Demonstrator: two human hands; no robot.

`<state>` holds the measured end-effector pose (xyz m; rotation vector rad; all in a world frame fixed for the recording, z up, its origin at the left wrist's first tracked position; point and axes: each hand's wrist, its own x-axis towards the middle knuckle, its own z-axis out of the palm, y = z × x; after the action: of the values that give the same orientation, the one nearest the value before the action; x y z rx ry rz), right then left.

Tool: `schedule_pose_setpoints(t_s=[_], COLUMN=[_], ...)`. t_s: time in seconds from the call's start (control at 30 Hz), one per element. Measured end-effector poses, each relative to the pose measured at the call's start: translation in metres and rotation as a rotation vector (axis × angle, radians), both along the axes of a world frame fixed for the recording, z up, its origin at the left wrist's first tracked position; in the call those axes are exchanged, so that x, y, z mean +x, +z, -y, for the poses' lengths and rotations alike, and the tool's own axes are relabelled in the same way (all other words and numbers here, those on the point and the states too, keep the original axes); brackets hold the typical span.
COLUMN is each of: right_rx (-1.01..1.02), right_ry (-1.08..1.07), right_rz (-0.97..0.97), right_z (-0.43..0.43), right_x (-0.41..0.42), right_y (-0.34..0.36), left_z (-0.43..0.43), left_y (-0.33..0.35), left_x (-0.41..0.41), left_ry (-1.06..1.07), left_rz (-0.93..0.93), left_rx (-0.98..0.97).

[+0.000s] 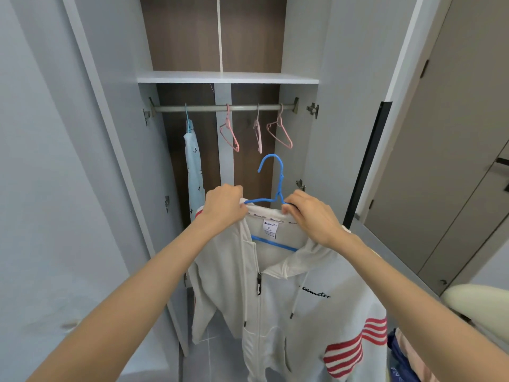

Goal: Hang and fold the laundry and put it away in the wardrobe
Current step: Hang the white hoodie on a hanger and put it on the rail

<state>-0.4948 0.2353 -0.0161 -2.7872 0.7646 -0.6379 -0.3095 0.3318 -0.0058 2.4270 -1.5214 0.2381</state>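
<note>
Holding a white hoodie (275, 312) up on a blue hanger (281, 184), right in front of the open wardrobe (179, 37), below the rail (209, 108) and not touching it. Hanging long-ways straight down, zip side toward the camera, hook pointing up and curling open to the left. Both arms stretched forward and up. Pinching the collar over the hanger's left shoulder with the left hand (224, 206), gripping the blue hanger beside its neck with the right hand (311, 216), curled tight. On the rail: three pink hangers (228, 119) plus a light-blue garment (194, 172) at far left.
</note>
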Motion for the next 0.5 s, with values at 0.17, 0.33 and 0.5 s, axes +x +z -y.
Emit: schedule_pose_setpoints(t_s=[0.17,0.33,0.5], right_rx=[0.071,0.176,0.183], right_ry=[-0.108,-0.294,-0.436], right_rz=[-0.054,-0.037,0.046], right_z=[-0.002,0.004,0.017], right_x=[-0.002,0.0,-0.007], right_y=[-0.01,-0.023,-0.026], left_z=[-0.002,-0.005,-0.024], left_y=[-0.016,-0.016,-0.022], left_x=[0.003,-0.011,0.006], left_ry=[-0.001,-0.032,0.012], left_rz=[-0.334,-0.701,-0.682], left_rx=[-0.204,-0.511,-0.671])
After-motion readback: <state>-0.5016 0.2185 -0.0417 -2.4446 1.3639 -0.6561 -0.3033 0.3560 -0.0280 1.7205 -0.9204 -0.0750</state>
